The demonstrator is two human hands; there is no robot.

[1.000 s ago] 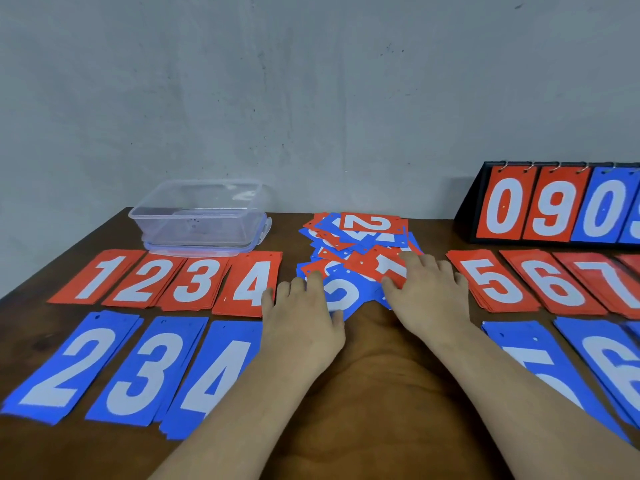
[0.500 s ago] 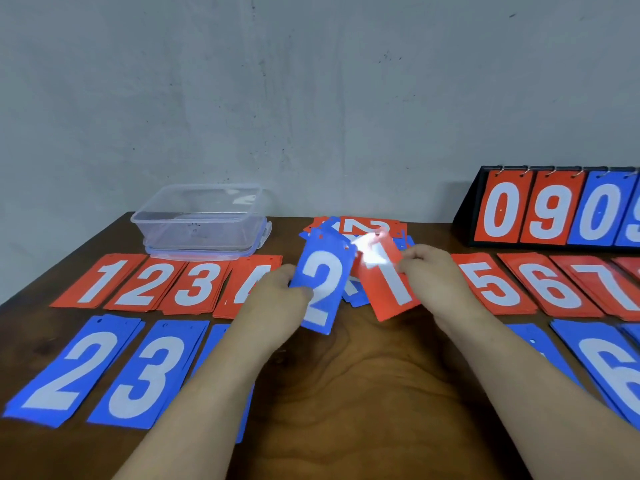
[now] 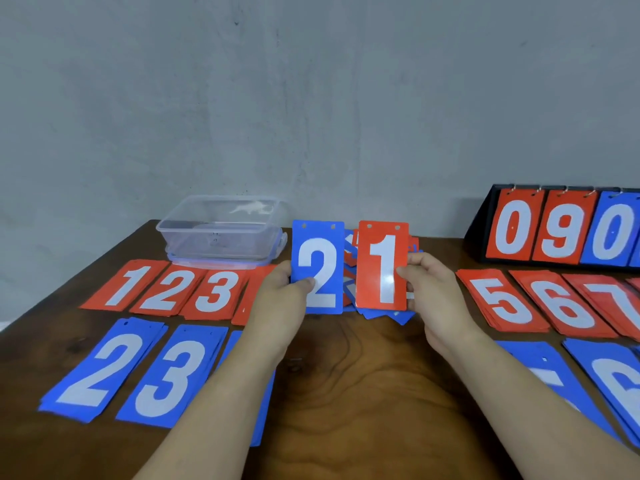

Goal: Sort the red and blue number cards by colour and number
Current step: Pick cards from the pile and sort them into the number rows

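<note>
Glossy cards on varnished wood.

The red 1 card (image 3: pixel 381 268) pinched in your right hand (image 3: pixel 436 292) looks like smooth, stiff plastic sheet, and a pale glare runs down its white digit. The blue 2 card (image 3: pixel 318 268) in your left hand (image 3: pixel 277 296) has the same smooth face with less shine. Your table (image 3: pixel 346 382) is dark wood with a soft varnish sheen, swirling grain and knots. The box (image 3: pixel 221 230) is clear, glossy plastic. The wall (image 3: pixel 311 98) is matt grey plaster, mottled and slightly rough. The scoreboard stand (image 3: pixel 479 233) is matt black, and its cards hang from thin metal rings (image 3: pixel 516 188).
</note>
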